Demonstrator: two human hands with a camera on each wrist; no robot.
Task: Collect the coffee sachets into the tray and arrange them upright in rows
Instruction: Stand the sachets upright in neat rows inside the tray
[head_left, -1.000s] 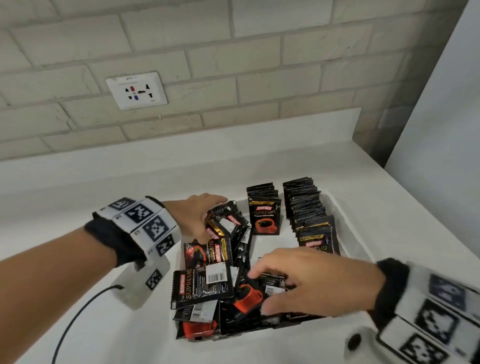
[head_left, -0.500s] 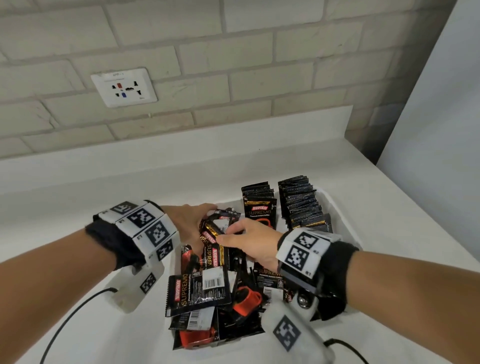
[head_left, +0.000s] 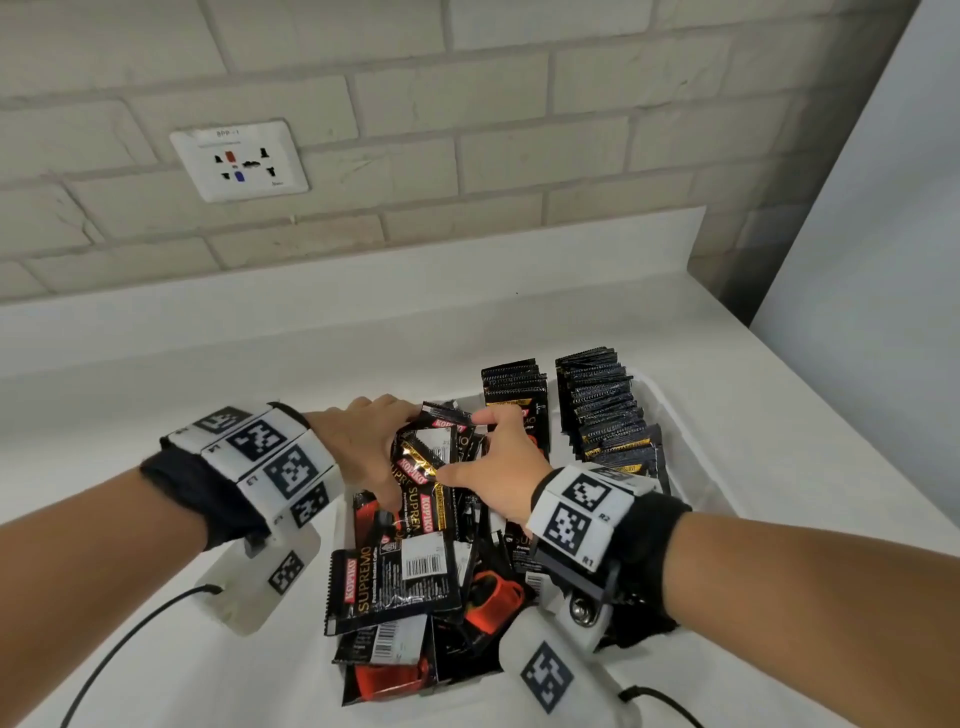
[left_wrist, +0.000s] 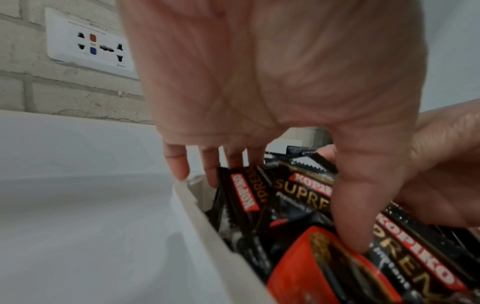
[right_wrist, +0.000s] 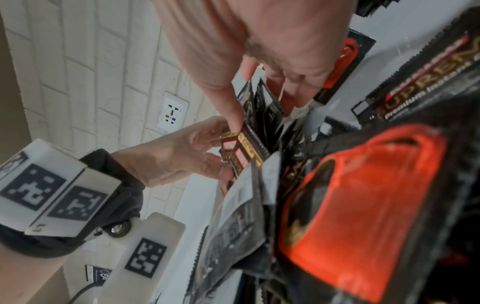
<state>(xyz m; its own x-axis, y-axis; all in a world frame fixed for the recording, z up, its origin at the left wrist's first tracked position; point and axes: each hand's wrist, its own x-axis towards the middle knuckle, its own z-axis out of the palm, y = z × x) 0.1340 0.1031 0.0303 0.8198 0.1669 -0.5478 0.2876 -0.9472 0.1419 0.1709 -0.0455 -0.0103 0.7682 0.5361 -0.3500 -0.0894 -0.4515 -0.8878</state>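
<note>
Head view, left to right: the left hand (head_left: 358, 441) reaches over the left wall of the white tray (head_left: 691, 447), its fingers (left_wrist: 179, 164) curled behind a small bundle of sachets (head_left: 431, 452) and its thumb pressed on the front, so it grips the bundle. Just right of it, the right hand (head_left: 498, 467) pinches the same bundle from the other side, thumb on the near face and fingers over the top edge. To do this step well, I judge both hands should square the bundle's edges while it is held, then stand it against the tray's left wall before letting go, since loose foil packs slide and fan out easily. Beneath the hands lies a jumbled heap of sachets (head_left: 395, 582), black with red cups and barcodes, flat and overlapping at the tray's near end. Farther right, two upright rows (head_left: 602, 410) already stand at the far end, on the white tabletop (head_left: 156, 395).
</note>
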